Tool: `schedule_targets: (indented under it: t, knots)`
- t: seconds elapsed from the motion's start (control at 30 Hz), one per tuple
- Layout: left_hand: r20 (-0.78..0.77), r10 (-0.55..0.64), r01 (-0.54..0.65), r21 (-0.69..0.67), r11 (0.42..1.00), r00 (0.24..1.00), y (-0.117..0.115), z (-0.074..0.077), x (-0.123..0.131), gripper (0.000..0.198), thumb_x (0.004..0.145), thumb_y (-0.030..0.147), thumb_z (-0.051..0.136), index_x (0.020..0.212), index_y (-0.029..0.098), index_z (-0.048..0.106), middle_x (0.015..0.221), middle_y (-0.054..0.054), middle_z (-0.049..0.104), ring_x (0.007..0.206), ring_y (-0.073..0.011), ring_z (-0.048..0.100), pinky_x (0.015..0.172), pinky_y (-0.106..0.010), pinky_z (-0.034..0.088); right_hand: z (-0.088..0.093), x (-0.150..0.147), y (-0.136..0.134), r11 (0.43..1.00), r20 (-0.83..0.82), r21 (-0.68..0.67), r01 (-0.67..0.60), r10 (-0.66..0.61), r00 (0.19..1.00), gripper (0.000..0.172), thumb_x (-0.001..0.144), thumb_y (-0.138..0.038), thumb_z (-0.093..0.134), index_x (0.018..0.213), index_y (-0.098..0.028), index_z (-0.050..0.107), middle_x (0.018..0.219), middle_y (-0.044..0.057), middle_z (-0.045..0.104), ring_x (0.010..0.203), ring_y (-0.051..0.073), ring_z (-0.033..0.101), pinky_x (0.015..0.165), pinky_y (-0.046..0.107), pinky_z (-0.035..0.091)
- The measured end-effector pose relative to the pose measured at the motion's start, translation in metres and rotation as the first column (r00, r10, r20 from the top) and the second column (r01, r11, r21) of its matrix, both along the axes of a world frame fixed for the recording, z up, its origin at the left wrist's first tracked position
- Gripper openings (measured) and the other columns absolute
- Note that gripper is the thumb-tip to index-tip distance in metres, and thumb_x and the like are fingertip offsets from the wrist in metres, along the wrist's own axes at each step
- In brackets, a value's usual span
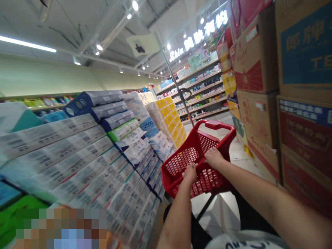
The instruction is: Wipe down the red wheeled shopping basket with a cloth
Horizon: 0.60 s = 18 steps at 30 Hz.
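Observation:
A red plastic shopping cart (pixel 178 164) with mesh walls stands tilted in my view, in front of my body. My left hand (pixel 190 172) is closed on its near top edge, the thumb side up. Farther right along the same edge, my right hand (pixel 214 157) grips it too, with its fingers partly hidden over the far side. No goods show inside the part of the cart that I see. A thin pole (pixel 177 86) rises behind the cart and carries a pale flag (pixel 144 45) with a dark figure.
Stacked tissue packs (pixel 77 162) line the left, with yellow-and-white cartons (pixel 167 117) beyond. Tall cardboard boxes (pixel 256 114) hem in the right. Product shelves (pixel 202 86) stand at the back over a pale tiled floor (pixel 220 212). A blurred-out patch covers something at lower left.

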<state>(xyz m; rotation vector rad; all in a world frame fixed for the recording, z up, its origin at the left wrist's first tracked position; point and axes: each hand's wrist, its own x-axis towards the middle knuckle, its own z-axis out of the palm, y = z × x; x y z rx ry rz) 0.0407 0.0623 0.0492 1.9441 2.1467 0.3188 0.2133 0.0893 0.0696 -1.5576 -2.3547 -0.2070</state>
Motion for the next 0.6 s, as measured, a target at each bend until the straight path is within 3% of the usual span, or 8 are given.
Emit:
schedule_targets:
  t: [0.3, 0.47, 0.6]
  knots:
    - [0.056, -0.033, 0.028, 0.080, 0.996, 0.998, -0.002, -0.003, -0.013, 0.033, 0.097, 0.041, 0.031, 0.107, 0.032, 0.061, 0.112, 0.004, 0.069, 0.105, -0.0163, 0.061, 0.088, -0.031, 0.038, -0.001, -0.003, -0.003, 1.000, 0.028, 0.002, 0.001, -0.001, 1.000, 0.029, 0.086, -0.039, 0.061, 0.093, -0.013, 0.073, 0.098, 0.014, 0.071, 0.100, 0.028, 0.058, 0.094, 0.039, 0.031]
    - [-0.039, 0.006, -0.001, 0.111, 0.994, 0.999, -0.008, -0.003, -0.021, 0.035, 0.098, 0.038, 0.029, 0.115, 0.032, 0.059, 0.122, 0.002, 0.065, 0.112, -0.0174, 0.057, 0.092, -0.031, 0.037, 0.001, -0.012, -0.015, 1.000, 0.020, -0.010, -0.006, 0.006, 1.000, 0.028, 0.086, -0.041, 0.061, 0.088, -0.015, 0.073, 0.094, 0.013, 0.072, 0.094, 0.026, 0.061, 0.090, 0.038, 0.032]
    - [-0.050, 0.035, -0.029, 0.116, 0.993, 0.998, -0.008, 0.001, -0.010, 0.036, 0.097, 0.036, 0.028, 0.110, 0.030, 0.061, 0.120, 0.000, 0.064, 0.110, -0.0203, 0.058, 0.091, -0.033, 0.040, 0.001, -0.018, -0.028, 0.999, 0.007, 0.038, -0.009, 0.008, 1.000, 0.032, 0.087, -0.041, 0.058, 0.089, -0.013, 0.072, 0.095, 0.015, 0.071, 0.094, 0.026, 0.060, 0.090, 0.037, 0.031]
